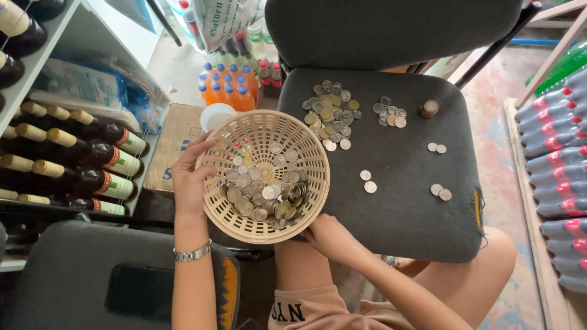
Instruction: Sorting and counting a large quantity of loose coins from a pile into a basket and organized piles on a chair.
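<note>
My left hand (191, 177) grips the left rim of a round cream plastic basket (263, 125). My right hand (330, 237) holds the same basket from below at its near right edge. Inside it lies a heap of silver and gold coins (266, 192). The basket hangs over the front left corner of a dark grey chair seat (403, 214). On the seat are a large pile of mixed coins (330, 113), a smaller cluster (389, 113), a short coin stack (430, 109) and a few loose pairs (367, 181).
Dark bottles with gold caps (73, 159) lie on white shelves at left. Orange drink bottles (227, 85) and a cardboard box (174, 137) stand on the floor. Shrink-wrapped bottles (559, 159) line the right. Another grey chair (92, 275) sits at lower left.
</note>
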